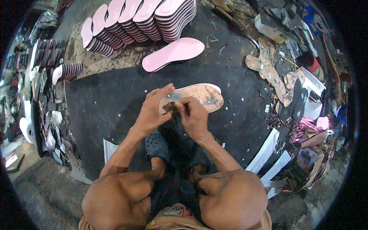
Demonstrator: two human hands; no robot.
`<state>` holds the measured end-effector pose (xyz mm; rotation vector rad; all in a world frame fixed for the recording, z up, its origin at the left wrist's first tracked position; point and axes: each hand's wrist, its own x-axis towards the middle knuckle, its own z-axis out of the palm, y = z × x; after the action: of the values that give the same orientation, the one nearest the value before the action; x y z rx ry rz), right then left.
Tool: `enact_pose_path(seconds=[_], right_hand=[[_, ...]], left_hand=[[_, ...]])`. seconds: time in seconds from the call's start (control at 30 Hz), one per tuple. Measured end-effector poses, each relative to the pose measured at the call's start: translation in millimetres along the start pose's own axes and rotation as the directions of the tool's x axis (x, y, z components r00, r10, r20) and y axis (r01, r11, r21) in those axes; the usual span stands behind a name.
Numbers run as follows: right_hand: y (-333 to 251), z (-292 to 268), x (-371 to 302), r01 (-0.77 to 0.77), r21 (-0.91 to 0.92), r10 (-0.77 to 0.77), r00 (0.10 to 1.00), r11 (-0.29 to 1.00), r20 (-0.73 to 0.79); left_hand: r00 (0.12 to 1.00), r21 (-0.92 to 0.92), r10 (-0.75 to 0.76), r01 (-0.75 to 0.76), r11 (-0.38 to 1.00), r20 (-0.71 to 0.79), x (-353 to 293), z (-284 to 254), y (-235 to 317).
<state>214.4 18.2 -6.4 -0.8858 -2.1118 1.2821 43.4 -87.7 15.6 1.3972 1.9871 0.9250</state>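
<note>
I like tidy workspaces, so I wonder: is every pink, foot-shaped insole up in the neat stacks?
No, at least one pink, foot-shaped insole lies apart from the stacks, between them and the left hand.

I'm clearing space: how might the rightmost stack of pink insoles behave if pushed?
The stack probably slides apart: its many thin layers show no band. It may tip rightward, with a neighbouring stack only on its left.

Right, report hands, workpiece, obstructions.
Bare left hand, bare right hand at stained tan sole-shaped piece. Pink sole-shaped layer beneath. Hands hide part of piece.
</note>
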Motion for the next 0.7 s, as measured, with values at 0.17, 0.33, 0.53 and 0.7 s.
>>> enact_pose_path(seconds=[0.17,0.33,0.53,0.7], right_hand=[[-17.8,-42.3,2.7,0.003,0.046,0.005,0.987,0.999,-0.158],[18.3,-99.6,17.6,-0.128,0.089,0.150,0.937,0.988,-0.316],[50.0,-117.5,-10.4,-0.288,0.314,0.387,0.863,0.905,-0.325],[54.2,-102.9,-15.7,-0.265,0.315,0.369,0.865,0.911,-0.339]], left_hand=[[0.960,0.197,0.132,-0.084,0.977,-0.246,13.6,-16.1,-13.6],[0.953,0.051,0.006,0.010,0.999,-0.302,77.1,-41.6,-18.1],[0.998,0.082,0.061,-0.058,0.995,-0.032,-4.1,-11.8,-1.2],[1.000,0.086,0.021,-0.022,0.996,0.012,-3.4,6.4,-0.9]])
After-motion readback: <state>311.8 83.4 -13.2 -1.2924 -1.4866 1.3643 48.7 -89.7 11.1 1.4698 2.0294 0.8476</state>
